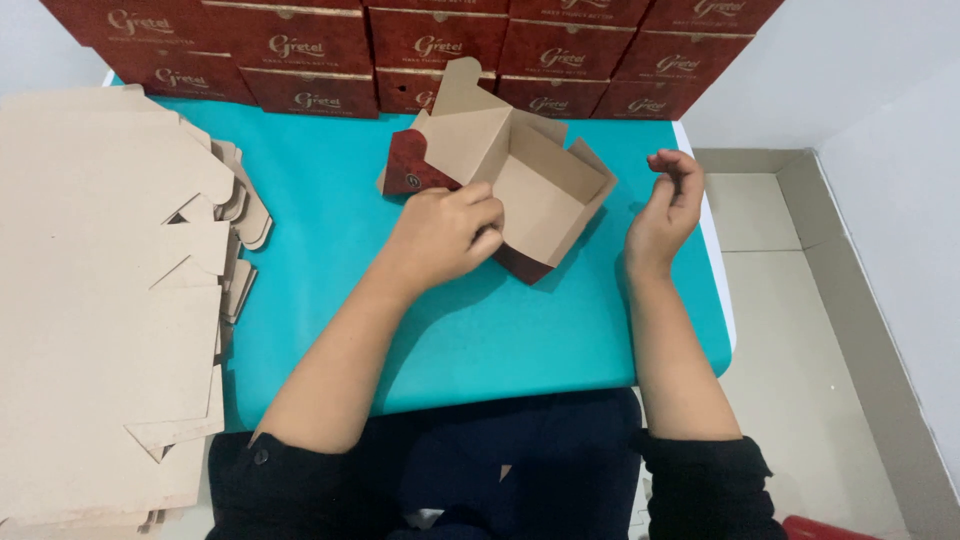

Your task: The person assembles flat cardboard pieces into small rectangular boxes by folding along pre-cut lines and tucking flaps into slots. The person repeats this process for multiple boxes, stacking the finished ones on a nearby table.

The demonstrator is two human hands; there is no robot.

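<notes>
Dark sleeves nearest; left hand [445, 232] pinches wall of half-folded carton [510, 175] mid teal surface [480, 330]; right hand [665, 205] loosely curled, empty, just beside; carton likely light, thin, creasable; best gripped at fold edges; flat blanks [100, 300] stacked left.

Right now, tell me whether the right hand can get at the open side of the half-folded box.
Probably yes. The right hand hovers empty beside the half-folded box, with only bare teal tabletop between them. The left hand grips the box's near-left wall, leaving the right side open.
</notes>
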